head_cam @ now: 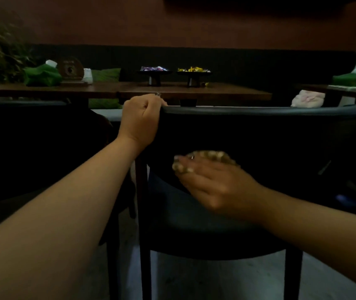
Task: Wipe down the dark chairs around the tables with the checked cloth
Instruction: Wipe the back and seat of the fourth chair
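Observation:
A dark chair with a curved backrest stands right in front of me, seen from behind. My left hand grips the left end of its top rail, fingers curled over the edge. My right hand lies flat against the lower back of the backrest, pressing the checked cloth onto it; only a blurred yellowish edge of the cloth shows past my fingers. A second dark chair stands to the left.
Behind the chairs is a wooden table with two black stands of wrapped sweets, green napkins, a round wooden ornament and a plant at the left. Another table with a tissue box is at the right.

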A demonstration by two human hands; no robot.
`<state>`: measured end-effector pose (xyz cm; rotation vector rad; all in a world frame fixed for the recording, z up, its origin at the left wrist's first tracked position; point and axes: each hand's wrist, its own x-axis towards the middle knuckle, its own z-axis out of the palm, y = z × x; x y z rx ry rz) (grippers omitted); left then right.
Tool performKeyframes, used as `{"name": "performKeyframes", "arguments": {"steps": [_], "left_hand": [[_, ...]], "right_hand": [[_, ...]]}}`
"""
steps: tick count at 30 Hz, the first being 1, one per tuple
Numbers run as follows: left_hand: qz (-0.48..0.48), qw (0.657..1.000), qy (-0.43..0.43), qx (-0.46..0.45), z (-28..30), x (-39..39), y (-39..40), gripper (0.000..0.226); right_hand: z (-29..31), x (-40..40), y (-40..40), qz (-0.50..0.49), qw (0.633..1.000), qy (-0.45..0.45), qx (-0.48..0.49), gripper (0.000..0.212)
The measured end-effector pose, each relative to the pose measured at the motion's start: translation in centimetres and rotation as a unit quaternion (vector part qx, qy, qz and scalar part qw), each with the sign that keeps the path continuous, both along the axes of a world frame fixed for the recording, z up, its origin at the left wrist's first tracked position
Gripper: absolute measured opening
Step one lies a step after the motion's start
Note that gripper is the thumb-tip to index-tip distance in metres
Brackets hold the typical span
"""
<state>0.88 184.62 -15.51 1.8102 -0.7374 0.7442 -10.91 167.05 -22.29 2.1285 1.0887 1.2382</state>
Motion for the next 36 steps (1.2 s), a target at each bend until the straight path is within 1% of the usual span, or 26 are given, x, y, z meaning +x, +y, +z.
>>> {"name": "performKeyframes", "arguments": {"steps": [2, 4, 6, 7, 8, 10, 11, 13, 15, 17, 18, 19, 20, 22, 23, 24, 25, 28, 30, 32, 33, 35, 36], "left_hand": [[-0.006, 0.999, 0.010, 0.031, 0.3, -0.3, 0.4, 0.049], [0.001, 0.998, 0.005, 0.064, 0.6, -1.0, 0.7, 0.056], [0.006, 0.994, 0.005, 0.110, 1.3, -2.1, 0.6, 0.055], [0.001, 0.991, 0.008, 0.137, 1.8, -2.8, 0.3, 0.052], [-0.016, 0.986, 0.014, 0.164, 2.5, -3.6, -0.1, 0.050], [-0.069, 0.970, 0.039, 0.230, 4.1, -5.5, -1.9, 0.050], [-0.091, 0.958, 0.055, 0.267, 5.0, -6.4, -3.0, 0.051], [-0.110, 0.928, 0.096, 0.343, 6.9, -7.8, -5.8, 0.050], [-0.108, 0.893, 0.128, 0.419, 8.5, -9.0, -8.9, 0.047], [-0.120, 0.865, 0.148, 0.465, 9.5, -10.1, -12.0, 0.043], [-0.129, 0.855, 0.147, 0.481, 9.7, -10.5, -13.5, 0.041], [-0.138, 0.846, 0.137, 0.496, 9.9, -10.9, -15.0, 0.040], [-0.148, 0.838, 0.126, 0.509, 10.0, -11.3, -16.4, 0.038], [-0.175, 0.820, 0.124, 0.531, 10.0, -11.8, -18.8, 0.038], [-0.192, 0.809, 0.136, 0.539, 10.0, -11.9, -19.8, 0.041], [-0.210, 0.800, 0.152, 0.541, 10.1, -11.9, -20.6, 0.045], [-0.225, 0.794, 0.169, 0.538, 10.1, -11.7, -21.1, 0.049], [-0.249, 0.794, 0.202, 0.517, 10.2, -10.8, -21.7, 0.053], [-0.258, 0.791, 0.206, 0.516, 10.2, -10.5, -21.7, 0.054], [-0.254, 0.790, 0.206, 0.519, 10.1, -10.2, -21.7, 0.055], [-0.252, 0.790, 0.207, 0.519, 10.1, -10.2, -21.7, 0.055], [-0.250, 0.793, 0.206, 0.516, 10.1, -10.1, -21.7, 0.055], [-0.251, 0.794, 0.205, 0.514, 10.1, -10.1, -21.7, 0.055]], "right_hand": [[2.8, -1.0, -0.3, 0.012, 0.998, -0.051, 0.038, 0.026], [4.4, -1.2, -0.7, 0.020, 0.994, -0.094, 0.051, 0.026], [4.3, -1.1, -0.8, 0.014, 0.993, -0.118, 0.026, 0.027], [3.9, -0.9, -0.8, 0.013, 0.992, -0.124, 0.025, 0.028], [3.7, -0.9, -0.9, 0.014, 0.990, -0.131, 0.043, 0.028], [3.3, -1.4, -1.5, 0.017, 0.980, -0.152, 0.127, 0.029], [2.9, -1.7, -2.1, 0.018, 0.969, -0.166, 0.180, 0.030], [1.4, -2.4, -3.6, 0.011, 0.935, -0.198, 0.293, 0.032], [-0.2, -2.6, -5.1, -0.003, 0.893, -0.226, 0.389, 0.032], [-0.9, -2.4, -6.5, -0.009, 0.845, -0.250, 0.473, 0.031], [-0.7, -2.3, -6.9, -0.004, 0.814, -0.258, 0.520, 0.030], [-0.3, -2.3, -7.4, 0.006, 0.774, -0.257, 0.579, 0.030], [0.6, -2.6, -8.1, 0.022, 0.719, -0.242, 0.651, 0.032], [2.9, -3.0, -10.4, 0.062, 0.575, -0.165, 0.799, 0.036], [3.8, -2.7, -12.3, 0.070, 0.513, -0.120, 0.847, 0.037], [4.7, -2.4, -14.4, 0.064, 0.472, -0.079, 0.876, 0.037], [5.5, -1.9, -16.5, 0.052, 0.443, -0.040, 0.894, 0.037], [6.3, -0.7, -20.4, 0.058, 0.382, 0.056, 0.920, 0.033], [4.8, 0.2, -21.8, 0.029, 0.355, 0.102, 0.929, 0.027], [2.4, 1.1, -22.6, -0.002, 0.317, 0.153, 0.936, 0.027], [1.6, 1.4, -22.8, -0.016, 0.305, 0.173, 0.936, 0.027], [1.5, 1.6, -23.1, -0.024, 0.306, 0.181, 0.935, 0.030], [2.3, 1.4, -23.2, -0.010, 0.299, 0.177, 0.938, 0.029]]}}
